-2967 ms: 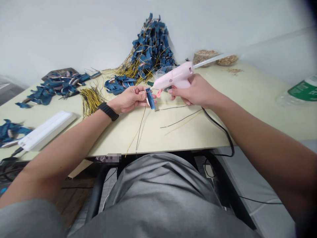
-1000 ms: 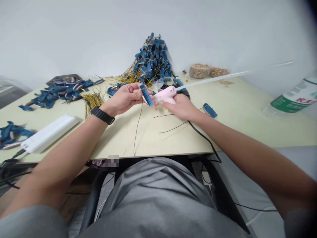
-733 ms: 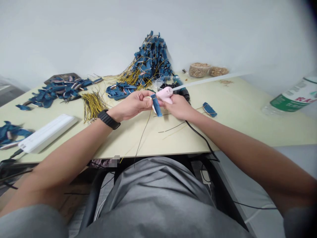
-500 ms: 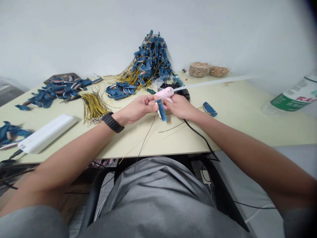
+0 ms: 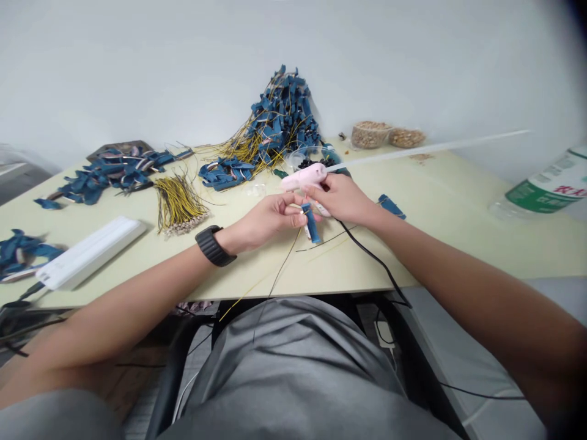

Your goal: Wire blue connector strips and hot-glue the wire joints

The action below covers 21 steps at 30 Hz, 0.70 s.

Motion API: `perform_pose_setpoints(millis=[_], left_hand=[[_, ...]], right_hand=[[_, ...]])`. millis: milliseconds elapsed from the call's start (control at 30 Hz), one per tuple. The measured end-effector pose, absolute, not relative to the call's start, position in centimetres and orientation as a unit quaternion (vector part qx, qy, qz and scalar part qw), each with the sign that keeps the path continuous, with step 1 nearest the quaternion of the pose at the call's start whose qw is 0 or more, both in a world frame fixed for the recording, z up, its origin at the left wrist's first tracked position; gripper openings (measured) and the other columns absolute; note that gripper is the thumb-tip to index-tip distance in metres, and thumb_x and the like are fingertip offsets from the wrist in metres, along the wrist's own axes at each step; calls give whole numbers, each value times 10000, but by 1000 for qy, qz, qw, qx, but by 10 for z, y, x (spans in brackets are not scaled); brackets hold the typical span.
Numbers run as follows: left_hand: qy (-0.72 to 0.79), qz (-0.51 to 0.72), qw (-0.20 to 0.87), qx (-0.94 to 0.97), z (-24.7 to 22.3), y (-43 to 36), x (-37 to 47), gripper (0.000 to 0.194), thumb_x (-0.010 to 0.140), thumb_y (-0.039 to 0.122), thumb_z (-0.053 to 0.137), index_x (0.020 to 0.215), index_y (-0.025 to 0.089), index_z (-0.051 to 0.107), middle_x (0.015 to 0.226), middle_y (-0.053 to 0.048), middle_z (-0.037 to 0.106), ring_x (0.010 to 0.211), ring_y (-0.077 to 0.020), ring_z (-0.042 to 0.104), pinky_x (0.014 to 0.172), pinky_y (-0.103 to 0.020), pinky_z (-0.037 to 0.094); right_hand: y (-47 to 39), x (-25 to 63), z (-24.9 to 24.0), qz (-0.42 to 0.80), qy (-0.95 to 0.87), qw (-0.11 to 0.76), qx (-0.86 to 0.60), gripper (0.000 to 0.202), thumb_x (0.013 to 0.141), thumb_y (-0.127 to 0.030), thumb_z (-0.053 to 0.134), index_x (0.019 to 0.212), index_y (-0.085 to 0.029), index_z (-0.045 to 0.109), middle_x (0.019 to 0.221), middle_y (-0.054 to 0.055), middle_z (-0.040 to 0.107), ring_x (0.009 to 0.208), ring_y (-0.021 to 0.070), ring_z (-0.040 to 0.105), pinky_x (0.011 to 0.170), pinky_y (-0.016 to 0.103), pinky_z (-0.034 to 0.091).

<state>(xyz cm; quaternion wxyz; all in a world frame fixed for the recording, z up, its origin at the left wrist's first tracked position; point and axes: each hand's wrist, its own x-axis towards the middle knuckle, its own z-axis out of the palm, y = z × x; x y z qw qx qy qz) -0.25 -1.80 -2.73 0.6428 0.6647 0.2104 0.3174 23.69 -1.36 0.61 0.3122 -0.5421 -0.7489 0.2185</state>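
A pale tabletop [image 5: 463,214] stands against a plain white wall [image 5: 160,73], and I watch the worker sitting close to its near edge. Nearest me, over the grey clothing [image 5: 293,379], a yellow wire [image 5: 243,298] and a dark wire [image 5: 280,269] trail from the work. A little farther in, at the middle, the left hand [image 5: 268,220] pinches a small blue piece [image 5: 310,223] between its fingers, just above the surface. The right hand [image 5: 343,194] is wrapped around a pink glue gun [image 5: 302,177], a long clear stick [image 5: 422,150] jutting from its back; I can't tell whether those fingers also touch the piece. A black cord [image 5: 380,260] runs down toward the near edge.

To my eye the gluing of this piece is in hand, though the gun's nose points left, above the left hand, rather than at the piece. The next move seems to call for a steady pinch and the hot tip kept clear of the fingers.

Farther left lies a bundle of yellow and black wires [image 5: 178,201]; at the far side rises a tall heap of blue parts [image 5: 287,116].
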Motion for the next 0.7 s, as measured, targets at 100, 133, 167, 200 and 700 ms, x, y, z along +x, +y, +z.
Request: perform_pose_setpoints(millis=[100, 133, 167, 200, 700], left_hand=[[202, 304, 661, 656, -21, -30, -1, 562, 939, 572, 1175, 1200, 179, 871, 1136, -112, 975, 1050, -227, 917, 1106, -382, 670], [198, 297, 664, 657, -19, -32, -2, 559, 935, 566, 1180, 1188, 183, 861, 1127, -104, 974, 1046, -218, 912, 1101, -375, 667], [197, 292, 664, 660, -16, -32, -4, 558, 924, 559, 1189, 1166, 186, 852, 1109, -95, 971, 1040, -211, 905, 1095, -369, 663], [199, 290, 660, 664, -13, -31, -7, 559, 912, 559, 1197, 1142, 188, 848, 1088, -87, 966, 1033, -208, 898, 1088, -366, 658], [241, 323, 663, 631, -29, -45, -26, 435, 973, 348, 1136, 1157, 182, 779, 1279, -164, 981, 1075, -248, 934, 1114, -426, 685]], right_hand=[[-14, 229, 7, 225, -750, 325, -530, 315, 1197, -325, 735, 908, -212, 684, 882, 43, 727, 828, 212, 612, 774, 374, 406], [-14, 226, 8, 223, -751, 323, -531, 309, 1199, -328, 736, 916, -209, 692, 903, 52, 746, 829, 213, 621, 772, 376, 411], [-14, 221, 9, 219, -752, 318, -535, 308, 1200, -324, 736, 918, -209, 695, 925, 64, 764, 835, 217, 635, 774, 378, 417], [-14, 217, 10, 214, -752, 312, -539, 313, 1205, -317, 734, 914, -210, 692, 947, 77, 781, 850, 222, 653, 781, 380, 426], [-4, 188, -1, 211, -746, 305, -554, 201, 1221, -297, 756, 1102, -160, 843, 1257, 186, 921, 1117, 308, 814, 929, 370, 528]])
